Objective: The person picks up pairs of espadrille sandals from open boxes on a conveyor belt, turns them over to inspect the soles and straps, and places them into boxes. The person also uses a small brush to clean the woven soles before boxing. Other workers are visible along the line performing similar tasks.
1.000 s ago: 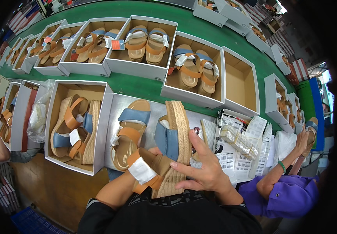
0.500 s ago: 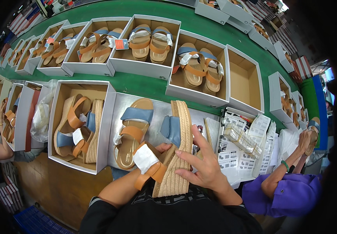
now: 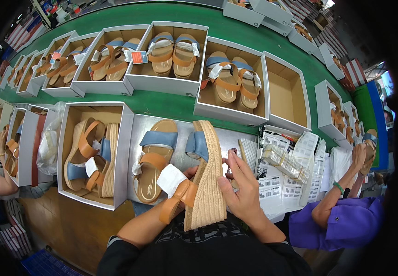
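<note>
A wedge sandal [image 3: 208, 179] stands on its side in front of my chest, with a woven rope-like sole, a blue strap and a tan strap wrapped in white paper. My left hand [image 3: 190, 173] grips it from the strap side, mostly hidden behind the straps and sole. On the other side, my right hand [image 3: 242, 186] is open, its fingers stretched upward close to the woven sole; whether the thumb touches it I cannot tell. The matching sandal [image 3: 153, 158] lies sole down on the metal work surface [image 3: 139, 122], just left of the held one.
An open shoe box [image 3: 121, 184] with two sandals stands at left. More boxed sandals [image 3: 173, 55] line the green table [image 3: 162, 106], beside a box without shoes [image 3: 287, 92]. Label sheets [image 3: 272, 193] lie at right. A purple-sleeved person [image 3: 334, 223] handles another sandal; someone else works at far left.
My right hand's fingers have come off the woven sole and drawn closer together, pointing upward. The sandal is turned slightly, still in my left hand. The view has shifted a little.
</note>
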The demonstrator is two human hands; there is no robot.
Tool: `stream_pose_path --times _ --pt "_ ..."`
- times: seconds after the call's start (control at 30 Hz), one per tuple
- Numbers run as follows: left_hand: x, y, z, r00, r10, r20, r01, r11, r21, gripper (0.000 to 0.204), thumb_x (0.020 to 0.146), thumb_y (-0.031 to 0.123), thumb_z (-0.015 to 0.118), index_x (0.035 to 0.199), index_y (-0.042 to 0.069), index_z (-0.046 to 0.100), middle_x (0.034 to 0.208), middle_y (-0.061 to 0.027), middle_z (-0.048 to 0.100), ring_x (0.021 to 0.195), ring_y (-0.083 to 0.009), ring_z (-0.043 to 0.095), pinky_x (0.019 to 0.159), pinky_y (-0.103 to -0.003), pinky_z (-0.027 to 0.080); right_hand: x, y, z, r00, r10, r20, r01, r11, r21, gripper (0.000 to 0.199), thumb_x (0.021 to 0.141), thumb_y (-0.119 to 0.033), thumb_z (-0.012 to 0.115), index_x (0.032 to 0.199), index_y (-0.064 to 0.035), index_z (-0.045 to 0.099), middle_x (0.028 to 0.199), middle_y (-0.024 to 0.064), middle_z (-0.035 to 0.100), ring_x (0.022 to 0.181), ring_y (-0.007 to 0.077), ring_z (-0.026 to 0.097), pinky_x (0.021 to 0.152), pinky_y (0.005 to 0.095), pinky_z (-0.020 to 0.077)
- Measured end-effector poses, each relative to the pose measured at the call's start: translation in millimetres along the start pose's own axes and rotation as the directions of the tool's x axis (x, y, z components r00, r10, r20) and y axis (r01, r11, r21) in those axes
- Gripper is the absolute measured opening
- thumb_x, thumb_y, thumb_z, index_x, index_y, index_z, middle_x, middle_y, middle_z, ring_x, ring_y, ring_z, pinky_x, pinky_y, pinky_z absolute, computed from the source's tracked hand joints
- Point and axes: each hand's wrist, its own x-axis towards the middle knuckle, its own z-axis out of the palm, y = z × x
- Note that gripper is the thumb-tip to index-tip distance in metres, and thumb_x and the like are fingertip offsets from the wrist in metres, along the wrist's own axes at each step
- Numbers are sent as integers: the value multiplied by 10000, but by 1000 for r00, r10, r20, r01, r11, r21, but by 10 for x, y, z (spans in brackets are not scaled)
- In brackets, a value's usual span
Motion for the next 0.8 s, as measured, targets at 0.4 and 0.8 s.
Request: stream_pose_path --times 0.4,0.8 --pt "47 -10 10 946 123 -300 -101 991 87 614 975 448 487 1466 89 398 1384 -160 532 1213 -295 572 991 -472 510 -128 18 -383 918 -56 392 27 996 80 828 844 -386 749 1458 31 383 1460 293 374 1304 410 468 1065 428 406" --pt "495 55 859 893 363 -267 -134 780 611 588 1026 422 437 1466 36 383 1372 -160 521 1288 -278 486 1076 -405 396 27 712 -650 916 342 212 -339 374 863 653 953 -218 631 1491 -11 325 1324 100 539 1264 187 483 1085 339 374"
